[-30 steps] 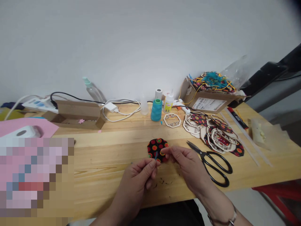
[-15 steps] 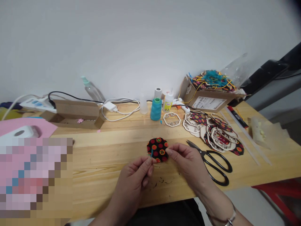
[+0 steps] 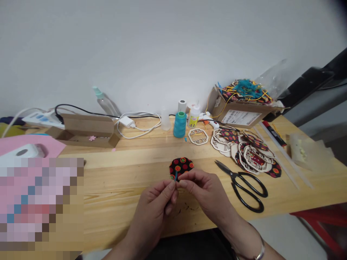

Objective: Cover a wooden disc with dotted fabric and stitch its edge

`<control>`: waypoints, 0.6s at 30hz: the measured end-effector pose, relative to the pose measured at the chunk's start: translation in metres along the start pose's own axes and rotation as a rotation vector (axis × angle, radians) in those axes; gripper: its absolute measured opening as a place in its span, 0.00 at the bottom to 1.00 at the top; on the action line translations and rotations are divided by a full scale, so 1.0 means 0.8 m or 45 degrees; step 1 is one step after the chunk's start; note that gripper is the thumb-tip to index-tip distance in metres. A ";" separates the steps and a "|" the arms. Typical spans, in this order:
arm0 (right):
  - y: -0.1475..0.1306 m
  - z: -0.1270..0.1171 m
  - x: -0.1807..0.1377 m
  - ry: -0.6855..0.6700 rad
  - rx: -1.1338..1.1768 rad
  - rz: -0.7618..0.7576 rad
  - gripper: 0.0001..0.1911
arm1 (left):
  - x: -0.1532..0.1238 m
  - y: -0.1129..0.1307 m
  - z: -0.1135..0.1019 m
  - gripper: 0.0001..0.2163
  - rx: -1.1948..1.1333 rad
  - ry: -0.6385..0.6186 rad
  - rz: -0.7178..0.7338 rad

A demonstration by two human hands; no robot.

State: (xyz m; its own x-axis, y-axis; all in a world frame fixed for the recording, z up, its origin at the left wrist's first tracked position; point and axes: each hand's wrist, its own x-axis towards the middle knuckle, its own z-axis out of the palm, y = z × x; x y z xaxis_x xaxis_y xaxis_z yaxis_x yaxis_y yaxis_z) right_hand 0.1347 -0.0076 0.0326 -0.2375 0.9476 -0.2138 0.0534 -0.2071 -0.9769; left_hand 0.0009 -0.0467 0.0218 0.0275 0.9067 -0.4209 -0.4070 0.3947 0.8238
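A small rounded piece of black floral fabric, dotted with red and orange flowers, is held above the table's front part. A short teal strand lies against its face near the lower edge. My left hand pinches the lower edge between thumb and fingers. My right hand is closed in a pinch at that same edge, its fingertips nearly touching the left thumb and covering the fabric's lower right part. Black-handled scissors lie to the right, blades half apart.
Wooden lattice frames and fabric pieces are piled at the right, near a cardboard box. Behind my hands stand a teal thread spool, a glue bottle and a single lattice frame. An open carton sits left.
My right hand has moved left and slightly down, from the fabric's right edge to its lower edge beside my left fingertips. My left hand keeps its pinch in place.
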 end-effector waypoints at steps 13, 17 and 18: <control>0.000 0.001 0.012 0.153 0.040 -0.076 0.10 | 0.007 0.010 0.001 0.09 -0.041 -0.006 -0.064; 0.002 -0.003 0.009 -0.089 0.072 -0.182 0.18 | 0.010 0.023 0.001 0.06 -0.220 -0.012 -0.076; 0.003 -0.002 0.007 -0.201 0.054 -0.195 0.21 | 0.010 0.026 0.001 0.07 -0.232 -0.022 -0.068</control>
State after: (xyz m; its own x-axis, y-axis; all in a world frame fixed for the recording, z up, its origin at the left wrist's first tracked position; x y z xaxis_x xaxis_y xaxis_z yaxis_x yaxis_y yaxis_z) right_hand 0.1351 -0.0021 0.0287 -0.3891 0.9194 -0.0573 -0.0348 -0.0769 -0.9964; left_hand -0.0067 -0.0316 0.0357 0.0688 0.8883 -0.4541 -0.5633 0.4103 0.7172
